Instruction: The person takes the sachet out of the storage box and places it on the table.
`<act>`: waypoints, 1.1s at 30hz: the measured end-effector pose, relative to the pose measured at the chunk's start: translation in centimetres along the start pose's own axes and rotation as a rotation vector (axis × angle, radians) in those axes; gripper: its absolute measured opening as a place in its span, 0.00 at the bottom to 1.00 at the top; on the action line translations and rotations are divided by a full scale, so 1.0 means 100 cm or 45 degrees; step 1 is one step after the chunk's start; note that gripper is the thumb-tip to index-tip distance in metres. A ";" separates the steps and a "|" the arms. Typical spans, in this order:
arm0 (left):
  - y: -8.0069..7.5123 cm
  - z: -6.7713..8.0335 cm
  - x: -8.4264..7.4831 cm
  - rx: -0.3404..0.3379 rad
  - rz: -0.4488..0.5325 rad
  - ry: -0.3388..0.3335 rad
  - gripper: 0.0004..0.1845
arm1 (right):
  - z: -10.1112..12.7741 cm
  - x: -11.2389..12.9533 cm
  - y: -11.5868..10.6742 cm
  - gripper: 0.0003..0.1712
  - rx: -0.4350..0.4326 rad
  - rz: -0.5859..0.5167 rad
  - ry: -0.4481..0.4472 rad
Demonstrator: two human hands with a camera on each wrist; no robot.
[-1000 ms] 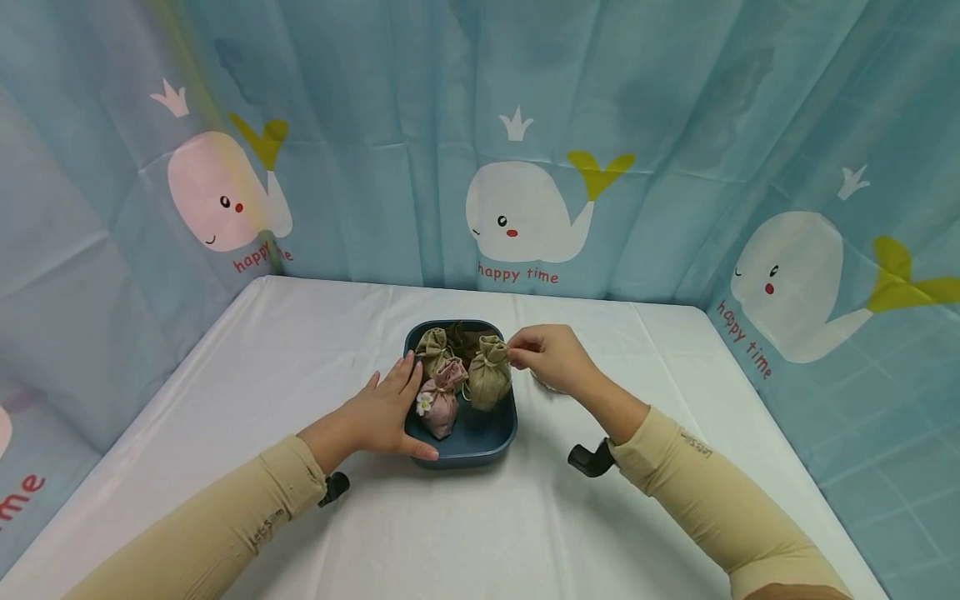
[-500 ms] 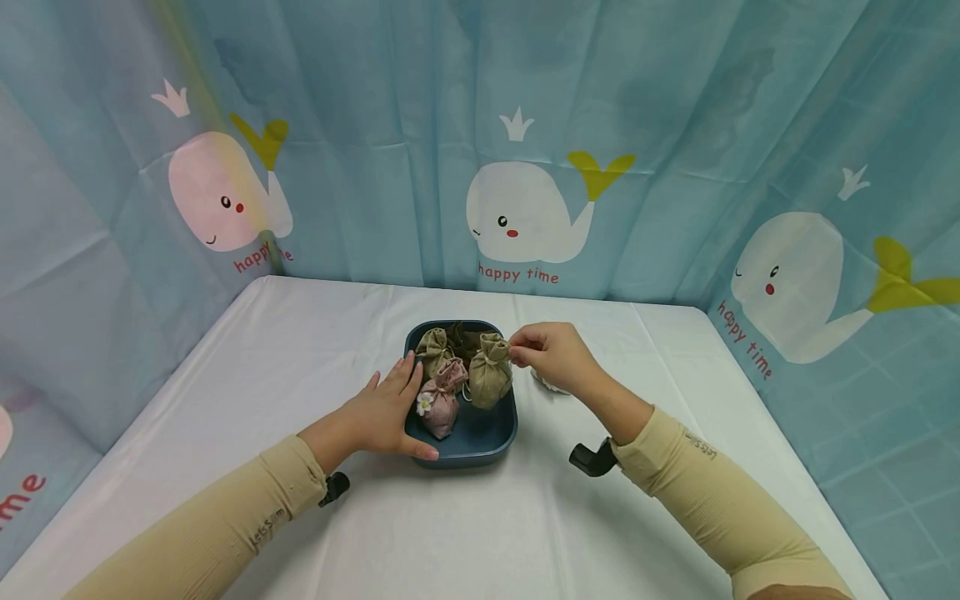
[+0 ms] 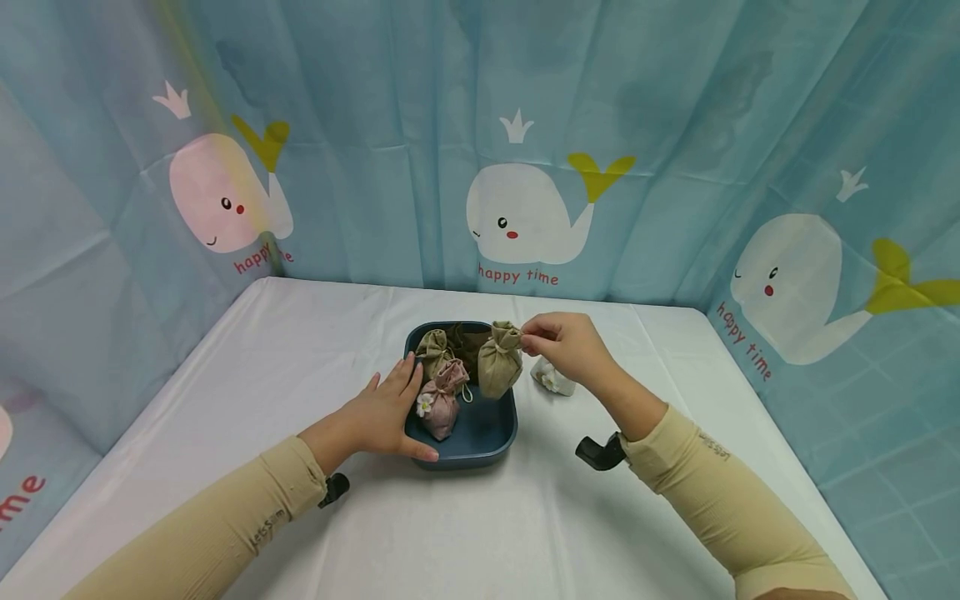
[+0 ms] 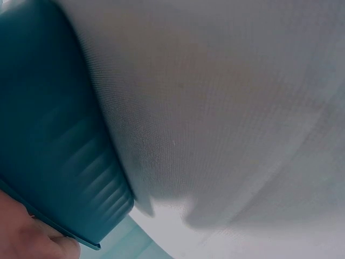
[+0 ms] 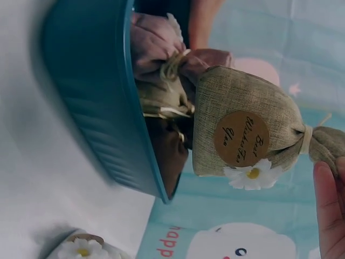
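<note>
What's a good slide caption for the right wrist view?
Right hand pinches an olive drawstring pouch, labelled Best Wishes For You, by its top, above a blue tub holding more pouches.

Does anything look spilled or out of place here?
No spill or damage shows. The white pouch stands apart, lying on the tablecloth beside the blue bin, while other pouches sit inside and the right hand holds an olive pouch.

There are one blue bin (image 3: pixel 467 460), two tan pouches (image 3: pixel 500 367), one pink pouch (image 3: pixel 440 407), at least one brown pouch (image 5: pixel 164 154) and, at right, one white pouch (image 3: pixel 553 380).
</note>
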State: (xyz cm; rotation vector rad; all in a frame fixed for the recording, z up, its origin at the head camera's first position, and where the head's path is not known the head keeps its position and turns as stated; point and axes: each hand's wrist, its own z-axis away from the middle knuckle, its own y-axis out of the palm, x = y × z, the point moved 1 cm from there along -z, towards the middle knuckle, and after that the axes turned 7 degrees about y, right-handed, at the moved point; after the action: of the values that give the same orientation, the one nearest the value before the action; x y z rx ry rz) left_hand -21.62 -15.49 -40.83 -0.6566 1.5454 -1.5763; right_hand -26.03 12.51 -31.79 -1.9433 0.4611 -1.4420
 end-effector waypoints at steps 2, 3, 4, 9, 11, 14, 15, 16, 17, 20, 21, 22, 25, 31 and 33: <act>0.000 0.000 0.000 0.000 0.002 0.001 0.72 | 0.000 -0.001 -0.003 0.05 -0.011 0.003 0.002; 0.000 0.000 0.000 -0.001 0.003 0.001 0.72 | 0.000 -0.001 -0.005 0.05 -0.017 0.000 0.005; 0.000 0.000 0.000 -0.001 0.002 0.002 0.72 | 0.000 -0.001 -0.007 0.05 -0.024 -0.006 0.008; 0.000 0.000 0.000 0.003 -0.005 -0.002 0.72 | 0.000 -0.005 -0.017 0.05 -0.068 -0.025 0.010; 0.000 0.000 0.000 0.005 -0.005 -0.004 0.72 | 0.000 -0.008 -0.021 0.06 -0.090 -0.027 0.015; 0.000 0.000 0.000 0.008 -0.003 -0.004 0.72 | 0.000 -0.012 -0.027 0.06 -0.128 -0.026 0.028; 0.000 0.000 0.000 0.011 -0.006 -0.004 0.72 | -0.001 -0.014 -0.029 0.07 -0.141 -0.018 0.030; 0.000 0.001 -0.001 0.008 0.001 0.000 0.72 | -0.001 -0.016 -0.031 0.07 -0.154 -0.014 0.033; 0.000 0.001 -0.001 0.008 0.003 0.001 0.72 | -0.001 -0.017 -0.033 0.07 -0.166 -0.009 0.040; -0.001 0.001 -0.001 0.008 0.006 0.005 0.72 | 0.000 -0.021 -0.040 0.07 -0.193 0.000 0.051; -0.001 0.001 -0.001 0.010 0.005 0.005 0.72 | 0.000 -0.022 -0.042 0.07 -0.199 -0.008 0.056; -0.001 0.001 -0.001 0.010 0.005 0.006 0.72 | 0.001 -0.023 -0.045 0.08 -0.205 -0.012 0.062; -0.001 0.001 -0.001 0.018 -0.005 0.000 0.72 | 0.002 -0.026 -0.053 0.09 -0.227 -0.020 0.070; -0.004 0.002 -0.004 0.013 0.014 0.008 0.71 | 0.002 -0.038 -0.068 0.11 -0.288 -0.001 0.089; -0.005 0.002 -0.005 0.008 0.020 0.013 0.71 | 0.003 -0.043 -0.072 0.12 -0.312 0.012 0.104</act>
State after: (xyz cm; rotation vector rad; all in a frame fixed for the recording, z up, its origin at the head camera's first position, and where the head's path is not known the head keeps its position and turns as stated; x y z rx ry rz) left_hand -21.27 -15.27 -40.25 -0.6322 1.5486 -1.5746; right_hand -27.96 20.43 -29.95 -2.0732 0.7124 -1.5223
